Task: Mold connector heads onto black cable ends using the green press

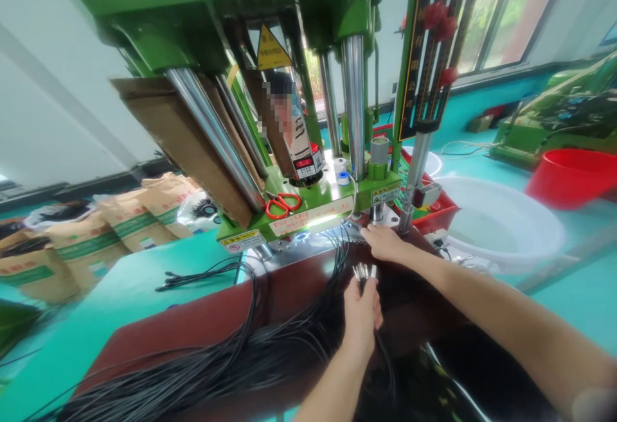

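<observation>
My left hand [361, 309] is closed around a bundle of black cables. Their silvery metal connectors [365, 272] stick up above the thumb and fingers. Farther forward, my right hand [385, 243] reaches to the right end of the metal mould plate [308, 242] on the green press [332, 198]. Its fingers are drawn together at the plate's edge, and whatever they pinch is too small to make out. Several black cables [340, 255] run from the plate towards me and join a large heap of cables [231, 358] on the dark red table [193, 313].
Red-handled scissors [283, 205] and a blue-and-white tape roll [343, 178] lie on the press bed. Steel columns [354, 107] rise around it. At right stand a white tub [496, 216] and a red bucket [573, 178]. Paper sacks [91, 236] stand at left.
</observation>
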`<state>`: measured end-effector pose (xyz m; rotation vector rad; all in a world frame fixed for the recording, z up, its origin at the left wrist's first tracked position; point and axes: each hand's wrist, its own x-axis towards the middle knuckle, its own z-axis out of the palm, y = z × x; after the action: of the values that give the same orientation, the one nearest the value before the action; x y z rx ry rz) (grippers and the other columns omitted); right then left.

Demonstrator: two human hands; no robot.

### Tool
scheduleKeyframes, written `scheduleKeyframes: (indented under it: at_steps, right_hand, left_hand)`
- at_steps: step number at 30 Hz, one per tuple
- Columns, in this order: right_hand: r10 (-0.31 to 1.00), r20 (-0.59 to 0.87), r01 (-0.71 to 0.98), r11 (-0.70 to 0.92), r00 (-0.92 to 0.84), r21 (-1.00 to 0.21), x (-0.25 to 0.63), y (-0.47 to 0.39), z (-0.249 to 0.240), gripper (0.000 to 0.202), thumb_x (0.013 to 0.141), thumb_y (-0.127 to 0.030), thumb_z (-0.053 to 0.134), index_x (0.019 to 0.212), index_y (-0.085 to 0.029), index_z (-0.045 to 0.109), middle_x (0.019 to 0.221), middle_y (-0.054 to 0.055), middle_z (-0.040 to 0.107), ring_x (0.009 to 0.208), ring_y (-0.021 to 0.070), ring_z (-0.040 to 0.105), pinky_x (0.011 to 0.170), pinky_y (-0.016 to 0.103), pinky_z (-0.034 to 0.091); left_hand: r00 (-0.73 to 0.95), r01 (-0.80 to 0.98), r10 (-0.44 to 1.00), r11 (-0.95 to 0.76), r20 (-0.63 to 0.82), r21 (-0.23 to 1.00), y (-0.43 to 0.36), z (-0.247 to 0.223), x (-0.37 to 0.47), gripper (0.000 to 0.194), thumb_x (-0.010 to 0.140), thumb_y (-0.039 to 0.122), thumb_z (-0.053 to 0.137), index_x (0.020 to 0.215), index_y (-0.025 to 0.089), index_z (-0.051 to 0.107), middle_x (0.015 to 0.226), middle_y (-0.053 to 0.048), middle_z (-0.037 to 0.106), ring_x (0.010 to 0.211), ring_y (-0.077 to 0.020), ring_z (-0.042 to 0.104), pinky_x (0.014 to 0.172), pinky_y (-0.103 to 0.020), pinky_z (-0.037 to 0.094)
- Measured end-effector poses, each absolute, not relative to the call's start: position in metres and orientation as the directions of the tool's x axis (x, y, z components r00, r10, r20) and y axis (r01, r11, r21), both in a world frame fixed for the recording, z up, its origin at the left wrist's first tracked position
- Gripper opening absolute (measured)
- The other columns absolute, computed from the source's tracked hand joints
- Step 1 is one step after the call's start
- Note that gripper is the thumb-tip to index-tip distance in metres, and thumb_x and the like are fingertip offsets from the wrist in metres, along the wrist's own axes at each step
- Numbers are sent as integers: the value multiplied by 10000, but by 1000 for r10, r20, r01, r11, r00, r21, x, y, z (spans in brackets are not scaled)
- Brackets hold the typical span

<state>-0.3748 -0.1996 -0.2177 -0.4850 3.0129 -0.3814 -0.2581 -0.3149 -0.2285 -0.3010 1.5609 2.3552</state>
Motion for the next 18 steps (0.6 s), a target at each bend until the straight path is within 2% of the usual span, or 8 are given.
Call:
scheduleKeyframes:
  at_steps: [3, 6, 9, 12, 13, 15, 17, 18]
  right_hand:
    - [-283, -140, -233, 928, -949, -291, -369, -198, -206, 225, 609, -51, 525, 817, -133, 545, 826, 134, 605, 799, 292, 571, 670, 365, 410]
    - [-288, -226, -182, 899, -931, -398, -353, -187, -188, 78, 630, -84, 506, 652, -159, 512, 697, 74, 606, 664, 214, 580, 569, 284, 399]
    - [-285, -313, -82, 843, -906, -531, -322, -169, -175, 67, 677, -143, 483, 630, -177, 448, 552, -1, 533, 441, 119, 502, 416, 222, 343]
    - [-263, -365, 52, 745, -893, -665, -284, -156, -183, 121, 785, -254, 396, 680, -193, 395, 488, -60, 448, 300, 64, 375, 317, 193, 285]
    - [-254, -352, 106, 657, -901, -746, -272, -154, -189, 158, 811, -299, 374, 693, -195, 391, 474, -72, 427, 278, 54, 339, 295, 184, 260]
    - [-211, -289, 212, 327, -934, -921, -252, -155, -205, 239, 832, -403, 374, 720, -195, 411, 432, -95, 380, 245, 43, 256, 256, 172, 184]
    - [-138, -240, 239, 24, -961, -971, -239, -162, -218, 305, 829, -479, 391, 735, -192, 434, 390, -108, 344, 231, 42, 208, 240, 166, 137]
    - [-105, -223, 229, -52, -969, -972, -236, -166, -222, 321, 832, -491, 393, 735, -189, 442, 376, -108, 339, 228, 42, 205, 239, 162, 130]
  left_hand:
    - [-938, -346, 152, -368, -311, 863, -316, -228, -257, 433, 631, 570, 583, 761, 198, 402, 419, 132, 273, 297, -8, 199, 279, -132, 155]
    - [-941, -338, 156, -363, -301, 869, -317, -227, -255, 421, 650, 572, 562, 755, 200, 395, 411, 132, 270, 292, -8, 195, 276, -129, 148]
    - [-939, -343, 151, -343, -308, 874, -316, -225, -255, 419, 628, 557, 591, 729, 202, 393, 390, 137, 258, 285, -9, 190, 272, -128, 135]
    - [-930, -363, 169, -300, -325, 882, -313, -225, -254, 418, 591, 524, 639, 694, 201, 395, 367, 138, 259, 280, -12, 189, 270, -136, 127]
    - [-925, -374, 186, -276, -333, 886, -310, -226, -254, 415, 580, 511, 653, 682, 199, 400, 363, 135, 268, 279, -12, 190, 271, -141, 125]
    - [-910, -397, 225, -219, -349, 891, -305, -229, -253, 408, 549, 480, 686, 650, 187, 422, 363, 125, 291, 282, -10, 198, 282, -150, 121]
    - [-901, -399, 258, -181, -348, 899, -299, -231, -251, 393, 525, 450, 711, 619, 169, 454, 372, 111, 312, 298, -10, 228, 303, -159, 133]
    - [-902, -394, 264, -172, -343, 903, -297, -232, -250, 384, 519, 440, 717, 607, 160, 470, 377, 104, 319, 310, -12, 246, 314, -163, 142]
